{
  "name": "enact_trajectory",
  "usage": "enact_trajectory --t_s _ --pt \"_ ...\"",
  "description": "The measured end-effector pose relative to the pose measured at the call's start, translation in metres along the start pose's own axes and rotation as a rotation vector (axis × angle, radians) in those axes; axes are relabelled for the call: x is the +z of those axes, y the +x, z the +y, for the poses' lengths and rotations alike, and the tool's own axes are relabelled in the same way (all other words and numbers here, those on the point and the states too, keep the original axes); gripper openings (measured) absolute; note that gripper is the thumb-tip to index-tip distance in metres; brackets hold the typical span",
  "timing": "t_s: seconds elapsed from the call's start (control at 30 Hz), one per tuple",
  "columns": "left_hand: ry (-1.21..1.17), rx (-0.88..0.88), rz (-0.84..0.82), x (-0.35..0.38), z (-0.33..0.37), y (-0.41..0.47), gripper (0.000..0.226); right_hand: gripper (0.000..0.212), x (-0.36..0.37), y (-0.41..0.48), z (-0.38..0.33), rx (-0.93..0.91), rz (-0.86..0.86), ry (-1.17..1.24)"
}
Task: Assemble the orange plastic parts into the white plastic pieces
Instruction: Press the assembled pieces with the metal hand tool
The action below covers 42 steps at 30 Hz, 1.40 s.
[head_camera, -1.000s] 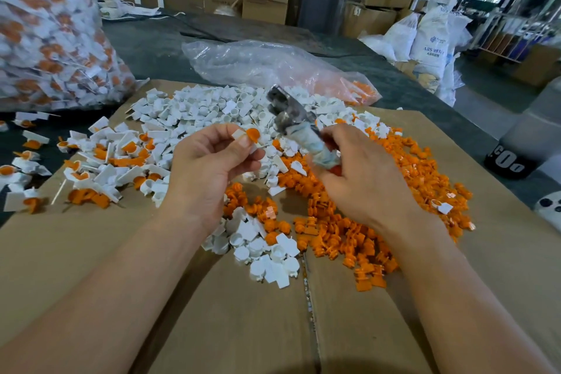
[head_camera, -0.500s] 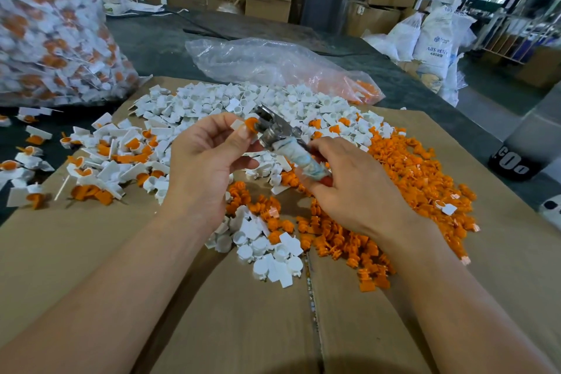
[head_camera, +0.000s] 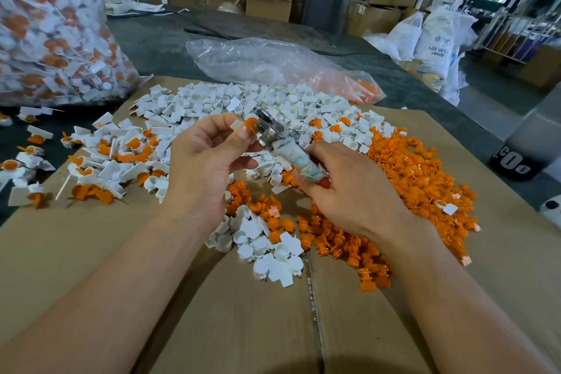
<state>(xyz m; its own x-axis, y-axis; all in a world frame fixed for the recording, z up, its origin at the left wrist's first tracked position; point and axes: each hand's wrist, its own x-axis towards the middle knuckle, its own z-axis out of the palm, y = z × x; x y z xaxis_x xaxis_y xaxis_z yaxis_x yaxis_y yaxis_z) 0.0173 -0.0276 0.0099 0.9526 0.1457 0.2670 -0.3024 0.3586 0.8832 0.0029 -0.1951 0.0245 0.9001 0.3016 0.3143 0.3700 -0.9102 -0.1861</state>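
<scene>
Head view, cardboard sheet [head_camera: 243,328] nearest, loose orange parts [head_camera: 409,179] heaped beside the right hand [head_camera: 355,191], its fingers curled round a cloth-wrapped metal tool [head_camera: 299,161], left hand [head_camera: 209,167] pinching a white piece [head_camera: 237,125] with an orange insert [head_camera: 250,124], tool head against it, white pieces [head_camera: 230,106] piled beyond, clear bag [head_camera: 273,61] farthest.

Parts [head_camera: 212,106] on cardboard [head_camera: 243,328], bag [head_camera: 273,64] behind

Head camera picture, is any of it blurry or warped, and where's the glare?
Head view: the middle is sharp, the left hand pinching an orange-and-white piece, the right hand gripping the metal tool; the bag of finished parts at the left edge is smeared and stretched; soft glare lies on the clear plastic bag.
</scene>
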Motion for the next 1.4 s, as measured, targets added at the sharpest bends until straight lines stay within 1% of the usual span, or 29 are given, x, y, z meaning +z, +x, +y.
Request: enact_trajectory --t_s 0.27,0.37,0.5,0.6,0.7,0.87,1.1,1.4 --pt "-0.015 -0.029 0.006 0.0001 0.0012 0.0008 0.017 0.038 0.0018 0.0007 -0.0006 -0.01 -0.03 0.054" --pt "-0.009 -0.029 -0.007 0.0008 0.0016 -0.0001 0.016 0.034 0.0021 0.0005 -0.0014 -0.015 -0.046 0.081" --pt "0.001 -0.019 -0.024 0.0018 0.0021 -0.0008 0.016 0.016 0.0009 0.0004 -0.002 -0.045 -0.081 0.11" --pt "0.0 -0.012 -0.028 0.0027 0.0018 -0.0014 0.017 0.018 -0.0004 -0.0004 -0.0041 -0.047 -0.095 0.154" --pt "-0.022 -0.007 -0.022 0.003 0.0016 -0.0015 0.02 0.012 -0.0022 -0.001 -0.006 -0.035 -0.09 0.216" --pt "-0.048 -0.012 0.014 0.004 -0.0003 -0.0032 0.022 0.016 -0.0042 -0.0014 -0.0094 -0.036 -0.058 0.24" --pt "-0.043 -0.027 0.04 0.0045 -0.0034 -0.0042 0.028 0.013 -0.0015 0.0005 -0.0085 -0.033 -0.045 0.207" --pt "-0.052 -0.047 0.04 0.0047 -0.003 -0.0041 0.029 0.011 0.0031 0.0017 -0.0095 -0.044 -0.015 0.155"
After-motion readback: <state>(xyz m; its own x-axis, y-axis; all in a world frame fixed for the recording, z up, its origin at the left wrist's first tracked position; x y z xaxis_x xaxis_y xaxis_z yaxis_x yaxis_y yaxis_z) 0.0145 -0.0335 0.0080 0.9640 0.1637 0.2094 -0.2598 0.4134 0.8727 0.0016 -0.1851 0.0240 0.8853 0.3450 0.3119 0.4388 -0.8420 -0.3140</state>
